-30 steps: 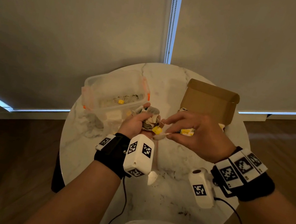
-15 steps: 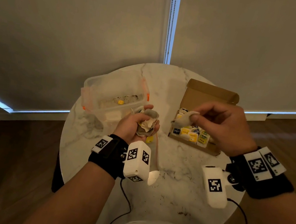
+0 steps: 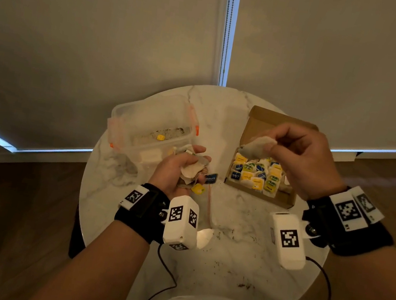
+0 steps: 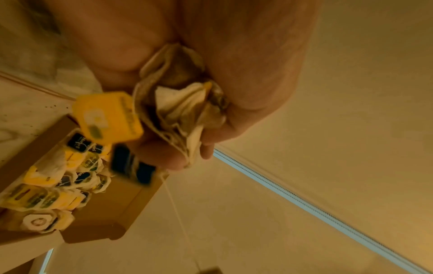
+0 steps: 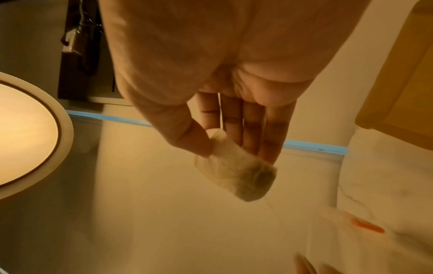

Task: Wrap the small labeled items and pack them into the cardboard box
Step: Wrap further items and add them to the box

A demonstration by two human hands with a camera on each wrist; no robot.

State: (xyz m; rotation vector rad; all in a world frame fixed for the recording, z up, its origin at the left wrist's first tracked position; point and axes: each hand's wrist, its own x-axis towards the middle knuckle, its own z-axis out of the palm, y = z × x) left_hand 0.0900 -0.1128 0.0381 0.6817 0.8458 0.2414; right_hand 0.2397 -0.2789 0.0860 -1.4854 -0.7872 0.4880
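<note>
1. From my remote seat, the head view showed the left hand (image 3: 175, 169) raised over the round marble table (image 3: 129, 216), between the clear plastic tub (image 3: 153, 127) and the cardboard box (image 3: 259, 196).
2. Its fingers were curled tight round a crumpled bunch of tea bags (image 3: 192, 172); in the left wrist view I saw that bunch (image 4: 185, 103) wedged between palm and fingertips.
3. A yellow tag (image 4: 106, 116) and a dark blue tag (image 4: 131, 164) dangled from the bunch, just beside the fingers, with a thin string hanging below them.
4. The right hand (image 3: 301, 163) hovered above the cardboard box, in front of its raised lid.
5. Thumb and fingers pinched a single tea bag (image 3: 257, 146) by its upper end; in the right wrist view the bag (image 5: 236, 170) hung slanted, its filled end lowest, the other fingers fairly straight behind it.
6. I could not tell whether that bag's string was wound round it.
7. The box lay open on the table's right part, packed closely with small wrapped bags carrying yellow, blue and green labels (image 3: 255, 174).
8. The tub stood on the table's left part, with one yellow tag (image 3: 159, 137) and dark crumbs inside.
9. Dark specks were scattered over the marble nearer me.
</note>
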